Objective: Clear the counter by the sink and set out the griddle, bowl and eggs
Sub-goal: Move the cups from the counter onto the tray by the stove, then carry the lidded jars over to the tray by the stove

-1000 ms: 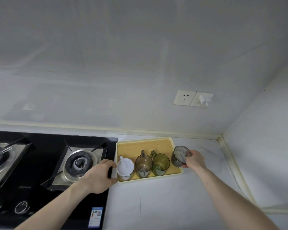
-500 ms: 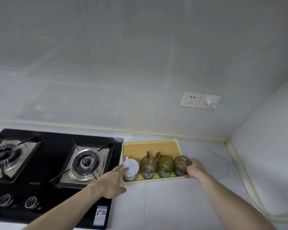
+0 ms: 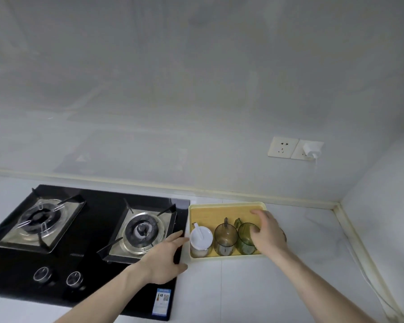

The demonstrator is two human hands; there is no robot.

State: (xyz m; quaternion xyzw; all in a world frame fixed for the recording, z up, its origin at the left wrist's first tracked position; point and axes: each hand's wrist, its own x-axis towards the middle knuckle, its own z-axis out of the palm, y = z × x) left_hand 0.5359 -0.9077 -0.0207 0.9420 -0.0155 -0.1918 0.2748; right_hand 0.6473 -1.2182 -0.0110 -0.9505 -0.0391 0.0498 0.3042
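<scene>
Over the tray [image 3: 224, 207], both hands have opened: right hand [image 3: 267, 231] released the cup, left hand [image 3: 166, 259] spread.

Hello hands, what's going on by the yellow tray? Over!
Left hand open beside tray. Right hand open over green cup. Griddle, bowl, eggs not visible.

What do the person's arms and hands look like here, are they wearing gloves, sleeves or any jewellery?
Both are bare. The left hand and right hand have no gloves, and no rings show. The forearms are uncovered right down to the lower edge of the picture: no sleeves, watch, bracelet or markings are visible on either.
</scene>
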